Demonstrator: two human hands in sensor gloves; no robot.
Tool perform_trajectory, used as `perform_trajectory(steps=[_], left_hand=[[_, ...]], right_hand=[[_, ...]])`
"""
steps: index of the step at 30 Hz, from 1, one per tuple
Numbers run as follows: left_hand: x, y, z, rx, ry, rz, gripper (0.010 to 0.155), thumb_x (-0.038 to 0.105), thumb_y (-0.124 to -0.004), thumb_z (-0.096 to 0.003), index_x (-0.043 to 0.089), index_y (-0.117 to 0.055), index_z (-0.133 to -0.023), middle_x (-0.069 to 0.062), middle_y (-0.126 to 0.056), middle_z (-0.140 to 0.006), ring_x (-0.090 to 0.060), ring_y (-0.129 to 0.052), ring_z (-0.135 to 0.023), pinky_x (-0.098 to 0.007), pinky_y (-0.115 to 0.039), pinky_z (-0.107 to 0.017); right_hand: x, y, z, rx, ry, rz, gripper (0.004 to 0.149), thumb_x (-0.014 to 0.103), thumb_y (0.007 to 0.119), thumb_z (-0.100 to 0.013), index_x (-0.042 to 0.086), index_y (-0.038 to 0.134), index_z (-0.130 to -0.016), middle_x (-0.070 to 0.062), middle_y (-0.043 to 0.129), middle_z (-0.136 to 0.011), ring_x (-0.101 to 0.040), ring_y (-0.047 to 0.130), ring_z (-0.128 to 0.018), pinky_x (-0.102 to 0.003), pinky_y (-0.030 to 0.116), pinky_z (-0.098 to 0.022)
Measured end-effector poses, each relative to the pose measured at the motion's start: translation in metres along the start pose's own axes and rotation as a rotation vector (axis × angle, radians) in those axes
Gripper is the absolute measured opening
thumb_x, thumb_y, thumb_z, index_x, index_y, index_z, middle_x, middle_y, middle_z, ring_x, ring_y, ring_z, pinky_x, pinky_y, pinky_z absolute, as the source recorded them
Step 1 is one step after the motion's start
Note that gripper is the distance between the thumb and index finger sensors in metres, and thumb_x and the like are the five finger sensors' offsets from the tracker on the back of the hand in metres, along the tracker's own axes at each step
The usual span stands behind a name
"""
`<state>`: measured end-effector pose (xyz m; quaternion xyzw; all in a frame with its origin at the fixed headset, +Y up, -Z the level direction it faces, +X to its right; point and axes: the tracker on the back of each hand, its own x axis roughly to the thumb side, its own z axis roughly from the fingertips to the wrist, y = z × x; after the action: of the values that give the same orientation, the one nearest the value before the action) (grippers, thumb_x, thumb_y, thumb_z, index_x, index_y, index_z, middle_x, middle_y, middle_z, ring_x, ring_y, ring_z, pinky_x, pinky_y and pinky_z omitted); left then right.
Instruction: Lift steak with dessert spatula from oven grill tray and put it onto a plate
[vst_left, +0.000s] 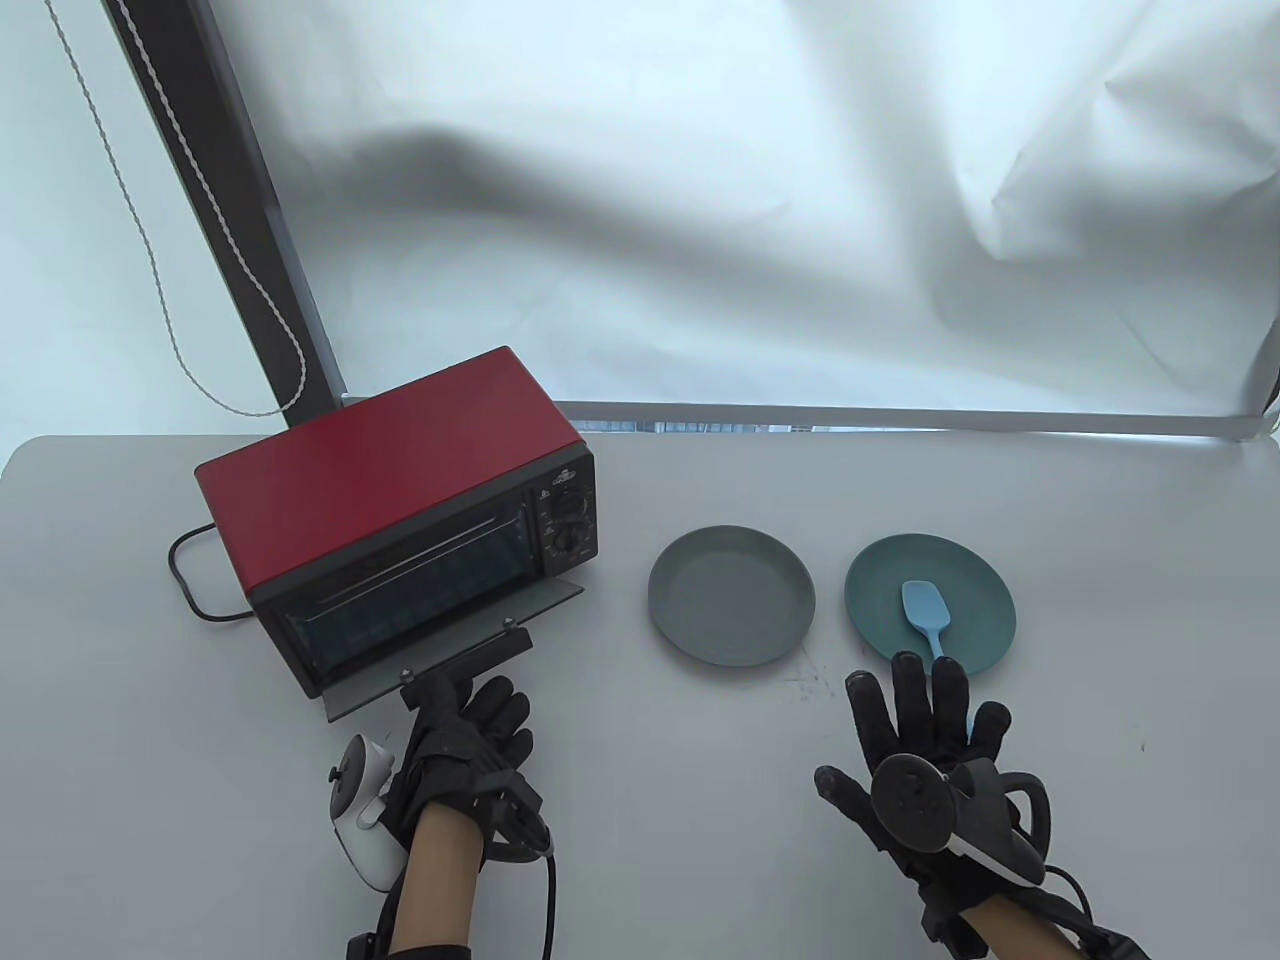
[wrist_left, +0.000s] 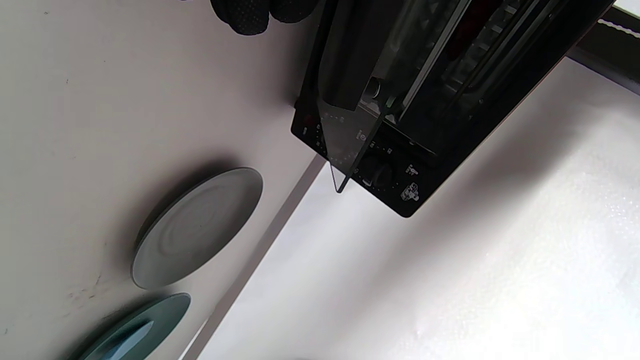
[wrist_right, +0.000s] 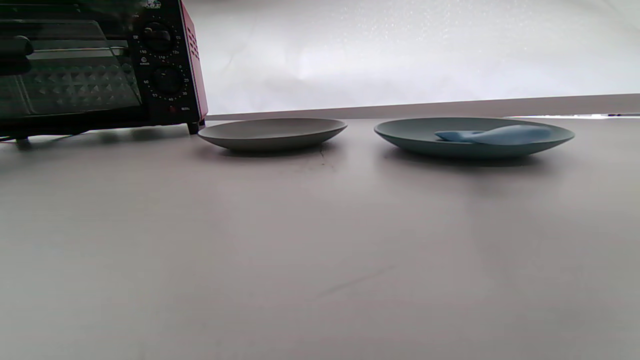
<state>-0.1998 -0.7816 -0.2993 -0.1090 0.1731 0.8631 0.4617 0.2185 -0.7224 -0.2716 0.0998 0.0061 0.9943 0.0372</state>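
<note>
Table view, left hand (vst_left: 465, 725) seemingly gripping oven door handle (vst_left: 470, 660), right hand (vst_left: 915, 735) spread flat, holding nothing

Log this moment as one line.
left hand grips oven door handle | door open | right hand open by spatula

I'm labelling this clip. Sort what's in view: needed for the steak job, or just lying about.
For the job:
- oven, door open, held by left hand
- spatula on teal plate
- grey plate
- right hand, open

Lying about:
- oven cable
- cord
- white backdrop
</note>
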Motion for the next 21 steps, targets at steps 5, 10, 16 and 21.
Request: perform_trajectory(steps=[5,10,16,21], left_hand=[[-0.009,-0.002,0.005,0.023,0.058,0.018,0.065,0.042,-0.028,-0.067,0.004,-0.01,-0.116,-0.021,-0.04,-0.118,-0.045,-0.052,-0.107,-0.065,-0.045,-0.076],[-0.023,-0.002,0.008,0.053,0.131,0.039,0.06,0.036,-0.026,-0.0669,0.004,-0.012,-0.115,-0.022,-0.041,-0.118,-0.045,-0.053,-0.106,-0.065,-0.045,-0.075],[-0.036,-0.002,0.008,0.074,0.183,0.008,0.06,0.034,-0.028,-0.0673,0.005,-0.006,-0.114,-0.022,-0.038,-0.118,-0.045,-0.051,-0.107,-0.065,-0.045,-0.075],[-0.039,-0.003,0.008,0.082,0.192,-0.015,0.061,0.033,-0.031,-0.0675,0.001,-0.004,-0.113,-0.023,-0.037,-0.117,-0.046,-0.05,-0.107,-0.065,-0.045,-0.075]], right_hand=[[0.0,-0.001,0.0,-0.005,-0.001,-0.002,0.088,0.066,0.056,-0.063,0.02,0.002,-0.116,-0.031,-0.012,-0.119,-0.063,-0.005,-0.106,-0.085,0.011,-0.064],[0.0,-0.001,0.0,-0.008,-0.004,-0.003,0.088,0.066,0.056,-0.062,0.02,0.003,-0.116,-0.031,-0.012,-0.119,-0.063,-0.004,-0.106,-0.085,0.011,-0.064],[-0.001,-0.001,0.0,-0.006,-0.002,-0.006,0.088,0.066,0.056,-0.063,0.02,0.003,-0.116,-0.031,-0.011,-0.119,-0.063,-0.004,-0.106,-0.085,0.011,-0.064],[0.0,-0.001,0.0,-0.007,-0.003,-0.005,0.088,0.065,0.055,-0.063,0.02,0.003,-0.116,-0.031,-0.011,-0.119,-0.063,-0.004,-0.106,-0.085,0.011,-0.064]])
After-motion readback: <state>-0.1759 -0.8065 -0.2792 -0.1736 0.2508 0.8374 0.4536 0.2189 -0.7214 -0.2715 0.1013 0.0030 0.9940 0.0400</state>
